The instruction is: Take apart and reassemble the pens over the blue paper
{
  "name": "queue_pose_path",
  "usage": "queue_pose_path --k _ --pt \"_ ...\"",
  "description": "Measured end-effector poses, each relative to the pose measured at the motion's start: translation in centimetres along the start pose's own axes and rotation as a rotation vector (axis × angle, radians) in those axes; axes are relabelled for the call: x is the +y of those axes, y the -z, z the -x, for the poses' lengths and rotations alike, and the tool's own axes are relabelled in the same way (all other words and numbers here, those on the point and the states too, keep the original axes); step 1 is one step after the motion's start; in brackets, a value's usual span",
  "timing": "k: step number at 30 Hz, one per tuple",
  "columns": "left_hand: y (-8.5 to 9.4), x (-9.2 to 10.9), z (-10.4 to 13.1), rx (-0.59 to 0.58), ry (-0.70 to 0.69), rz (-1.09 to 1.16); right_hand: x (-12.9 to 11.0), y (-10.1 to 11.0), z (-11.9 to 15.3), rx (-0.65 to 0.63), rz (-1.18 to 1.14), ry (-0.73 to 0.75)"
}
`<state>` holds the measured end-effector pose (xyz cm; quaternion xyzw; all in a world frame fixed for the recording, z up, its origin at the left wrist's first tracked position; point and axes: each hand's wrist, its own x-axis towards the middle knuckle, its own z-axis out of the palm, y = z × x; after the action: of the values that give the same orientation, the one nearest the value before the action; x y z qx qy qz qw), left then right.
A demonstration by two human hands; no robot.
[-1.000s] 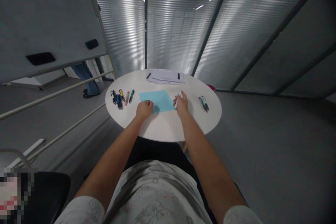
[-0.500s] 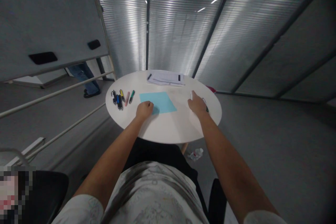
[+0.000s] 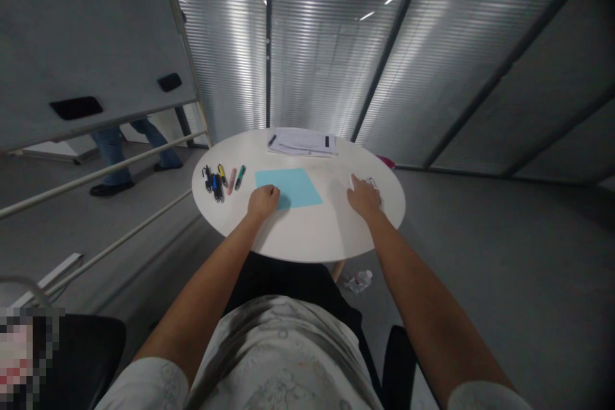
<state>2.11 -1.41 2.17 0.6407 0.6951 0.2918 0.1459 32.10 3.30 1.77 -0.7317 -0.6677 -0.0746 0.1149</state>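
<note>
My left hand (image 3: pixel 264 202) is closed like a fist over the near left corner of a light blue sheet of paper (image 3: pixel 298 187). What its curled fingers hold, if anything, is hidden. Over the right side of the round white table (image 3: pixel 307 237), my right hand (image 3: pixel 364 198) has a small slim white object (image 3: pixel 351 180) between thumb and forefinger, too small to name. Beside that hand's outer edge lies a dark and light item (image 3: pixel 372 182), mostly covered by the hand.
Several pens and markers (image 3: pixel 217 186) lie on the table's left side, along with a pink one (image 3: pixel 232 180) and a green one (image 3: pixel 241 177). Stacked papers (image 3: pixel 302 142) sit at the back. A crumpled plastic bottle (image 3: pixel 359 281) is on the floor. Beyond a whiteboard (image 3: pixel 96 25) show a person's legs (image 3: pixel 111 154).
My right hand has shifted slightly toward me, the small white object moving with it. My left hand and the blue paper have stayed put. Behind the whiteboard, a second leg has come into view.
</note>
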Motion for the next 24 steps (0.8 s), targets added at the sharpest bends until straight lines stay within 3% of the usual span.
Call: queue_pose_path --k 5,24 --pt "-0.1 0.2 0.0 0.002 -0.002 -0.023 0.1 -0.1 0.3 0.044 0.046 -0.042" --pt "-0.3 -0.4 -0.1 0.016 -0.029 -0.017 1.3 -1.0 -1.0 0.016 -0.010 -0.185"
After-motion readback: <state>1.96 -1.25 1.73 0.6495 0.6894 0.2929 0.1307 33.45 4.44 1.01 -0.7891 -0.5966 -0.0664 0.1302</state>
